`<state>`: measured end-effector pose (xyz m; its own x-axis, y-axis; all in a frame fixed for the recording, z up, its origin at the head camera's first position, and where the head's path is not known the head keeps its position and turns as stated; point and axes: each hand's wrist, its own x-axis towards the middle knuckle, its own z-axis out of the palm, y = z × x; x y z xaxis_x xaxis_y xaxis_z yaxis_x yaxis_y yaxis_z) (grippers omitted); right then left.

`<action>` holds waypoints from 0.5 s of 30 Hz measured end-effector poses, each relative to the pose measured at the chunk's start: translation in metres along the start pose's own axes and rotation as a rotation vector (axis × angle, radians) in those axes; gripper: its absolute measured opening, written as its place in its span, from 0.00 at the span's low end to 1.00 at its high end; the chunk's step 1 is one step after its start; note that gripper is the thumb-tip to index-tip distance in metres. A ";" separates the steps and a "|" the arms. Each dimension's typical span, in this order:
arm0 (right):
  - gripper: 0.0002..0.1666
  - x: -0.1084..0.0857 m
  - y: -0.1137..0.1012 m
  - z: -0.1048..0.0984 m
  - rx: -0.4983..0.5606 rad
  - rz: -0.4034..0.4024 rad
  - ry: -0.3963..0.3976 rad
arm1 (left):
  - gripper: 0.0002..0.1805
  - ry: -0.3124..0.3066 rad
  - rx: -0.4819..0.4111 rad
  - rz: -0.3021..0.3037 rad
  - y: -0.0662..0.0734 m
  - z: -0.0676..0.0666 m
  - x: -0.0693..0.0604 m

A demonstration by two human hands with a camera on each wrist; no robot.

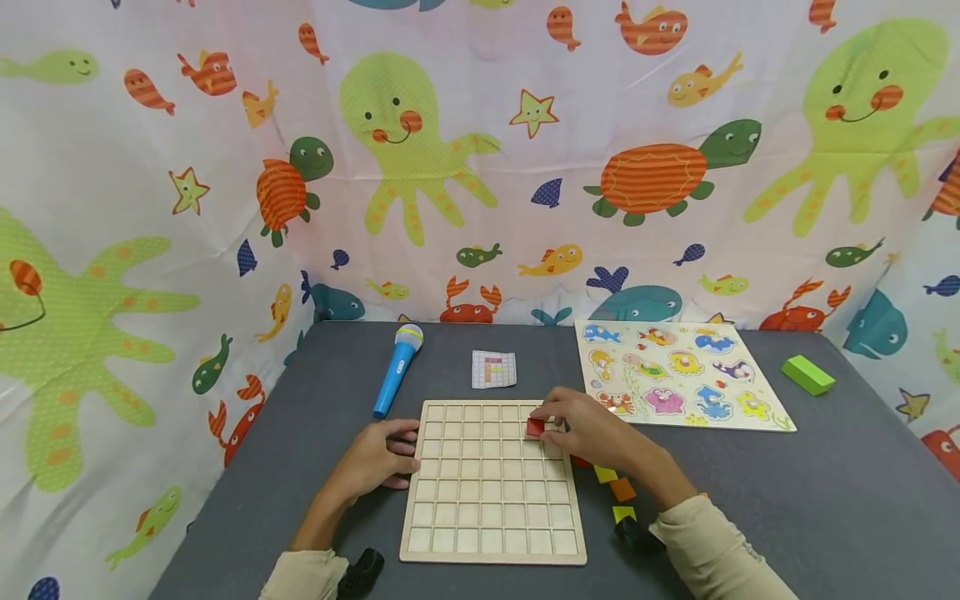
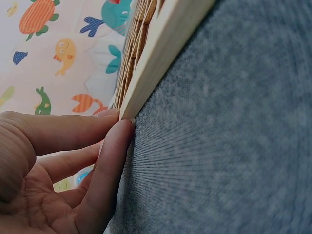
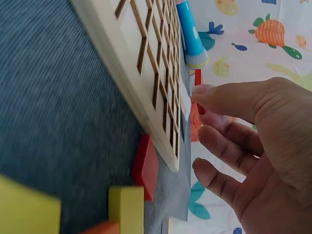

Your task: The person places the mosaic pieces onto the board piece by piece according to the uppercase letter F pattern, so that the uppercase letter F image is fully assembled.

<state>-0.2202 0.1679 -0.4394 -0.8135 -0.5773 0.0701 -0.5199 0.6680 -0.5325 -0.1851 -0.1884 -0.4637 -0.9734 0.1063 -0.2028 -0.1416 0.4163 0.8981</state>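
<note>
A wooden grid board lies flat on the table. At its left edge rests my left hand; the thumb and index finger touch the rim without wrapping round it. Over the board's upper right corner, my right hand pinches a red square tile between thumb and index finger. In the right wrist view the red tile is held upright on edge, its other fingers loosely bent. Beside the board's right edge lie another red block, a yellow block and an orange block.
A blue toy microphone and a small printed pattern card lie behind the board. A sea-animal puzzle board and a green block are at the back right. Another yellow block sits near the right wrist.
</note>
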 end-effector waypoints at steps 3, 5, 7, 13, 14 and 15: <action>0.18 0.005 -0.002 0.003 -0.012 -0.029 0.001 | 0.35 -0.003 0.001 0.002 -0.001 0.000 0.000; 0.17 0.008 -0.004 0.005 -0.012 -0.045 -0.001 | 0.35 -0.005 -0.001 0.002 -0.001 0.000 0.000; 0.17 0.011 -0.007 0.007 0.000 -0.052 -0.002 | 0.35 -0.007 -0.003 0.004 -0.002 0.000 0.000; 0.16 0.022 -0.014 0.014 0.023 -0.096 0.004 | 0.35 -0.007 -0.001 0.012 -0.001 0.000 0.000; 0.16 0.023 -0.015 0.016 0.024 -0.101 0.004 | 0.35 -0.007 0.000 0.012 -0.001 -0.001 0.000; 0.16 0.025 -0.016 0.018 0.026 -0.105 0.003 | 0.35 -0.008 0.000 0.013 -0.001 -0.001 0.000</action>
<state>-0.2278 0.1346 -0.4443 -0.7555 -0.6422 0.1292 -0.5957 0.5915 -0.5434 -0.1847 -0.1894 -0.4640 -0.9737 0.1187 -0.1946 -0.1294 0.4149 0.9006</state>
